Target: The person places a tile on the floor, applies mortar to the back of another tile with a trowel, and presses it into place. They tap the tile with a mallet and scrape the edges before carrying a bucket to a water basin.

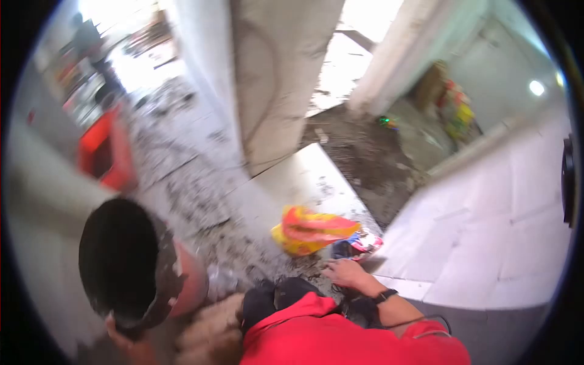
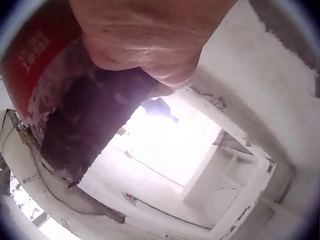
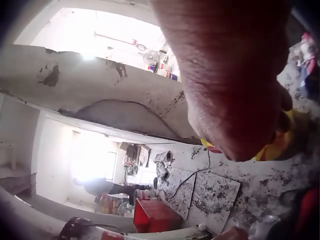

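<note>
A red bucket [image 1: 191, 283] with crusted grey residue tilts at the lower left, its dark mouth facing me. My left hand [image 1: 125, 344] grips its rim, with the thumb showing at the edge. White lettering on the bucket [image 2: 30, 55] shows in the left wrist view, where the left hand [image 2: 145, 40] covers part of the rim. My right hand [image 1: 347, 274] reaches low with loosely extended fingers, beside a yellow and red plastic bag [image 1: 304, 234] and a dark, pink-edged bundle [image 1: 359, 246]. In the right wrist view, the right hand [image 3: 235, 90] hides most of the yellow bag [image 3: 285, 140].
A red rectangular tub [image 1: 125, 164] stands further off on the left. Debris litters the floor [image 1: 182, 194] around pale boards [image 1: 316, 176]. A wall pillar [image 1: 274, 79] rises ahead, and a person [image 3: 102, 187] stands in the background.
</note>
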